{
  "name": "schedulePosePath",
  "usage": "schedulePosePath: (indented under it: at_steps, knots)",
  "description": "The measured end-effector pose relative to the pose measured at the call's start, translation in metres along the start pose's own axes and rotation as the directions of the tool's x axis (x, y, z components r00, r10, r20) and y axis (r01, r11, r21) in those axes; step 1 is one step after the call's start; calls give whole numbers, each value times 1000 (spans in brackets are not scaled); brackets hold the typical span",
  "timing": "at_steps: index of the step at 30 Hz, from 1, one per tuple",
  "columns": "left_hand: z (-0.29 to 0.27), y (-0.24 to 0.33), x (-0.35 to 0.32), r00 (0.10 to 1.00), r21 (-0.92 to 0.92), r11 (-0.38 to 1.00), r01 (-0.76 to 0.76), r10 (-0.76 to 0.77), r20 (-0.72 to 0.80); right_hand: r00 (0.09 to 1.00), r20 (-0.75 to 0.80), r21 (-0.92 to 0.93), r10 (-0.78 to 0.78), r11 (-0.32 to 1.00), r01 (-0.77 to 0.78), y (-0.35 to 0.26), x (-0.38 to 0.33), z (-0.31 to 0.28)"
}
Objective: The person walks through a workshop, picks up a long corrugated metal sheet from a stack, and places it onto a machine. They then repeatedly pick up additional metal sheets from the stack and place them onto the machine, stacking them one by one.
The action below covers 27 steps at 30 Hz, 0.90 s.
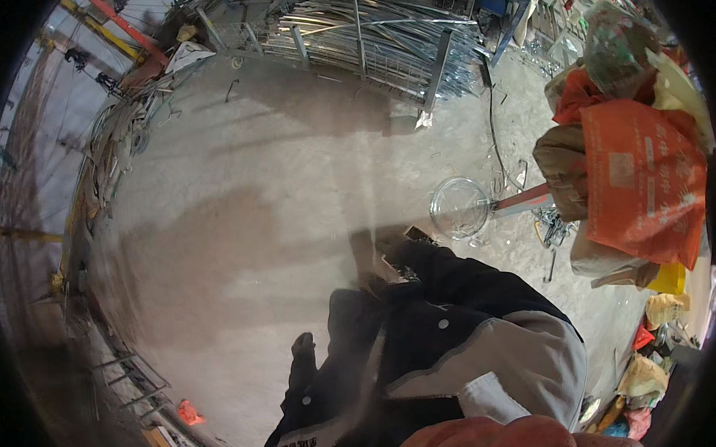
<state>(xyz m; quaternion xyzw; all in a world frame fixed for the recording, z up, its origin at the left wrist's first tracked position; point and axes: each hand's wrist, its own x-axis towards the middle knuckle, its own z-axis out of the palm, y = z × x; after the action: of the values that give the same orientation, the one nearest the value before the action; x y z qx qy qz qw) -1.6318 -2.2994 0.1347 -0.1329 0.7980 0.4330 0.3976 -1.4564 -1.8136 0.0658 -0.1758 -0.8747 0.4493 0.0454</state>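
Observation:
My right arm, in a black and grey work sleeve (486, 286), reaches forward and left from the lower right. Its end lies over a small brown open box (419, 235) with small pieces (409, 275) inside, too small to name. The fingers of my right hand are hidden or lost in blur there. On the left, a dark rounded shape (303, 345) sticks up beside my dark clothing (349, 310); whether it is my left hand, I cannot tell. Close to the camera, a blurred pinkish shape (507, 439) fills part of the lower edge.
A metal rack (441, 67) at the far side bears many long metal strips (383, 33). To the right, an orange bag (644, 182) hangs by a red and grey bar (523, 200); a shiny round coil (460, 208) is near its end. A metal frame (139, 381) lies left.

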Motion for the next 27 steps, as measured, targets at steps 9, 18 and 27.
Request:
schedulePosePath:
  at_steps: [9, 18, 27]
  knots:
    - [30, 261, 218, 979, 293, 951, -95, 36, 200, 707, -150, 455, 691, 683, -571, 85, 73, -23]
    - [67, 560, 450, 943, 640, 710, -295, 109, 315, 585, -67, 222, 808, 584, -781, 64, 278, -138]
    - [252, 782, 607, 732, 115, 770, -628, 533, 425, 567, -155, 275, 809, 586, -762, 128, 520, -242]
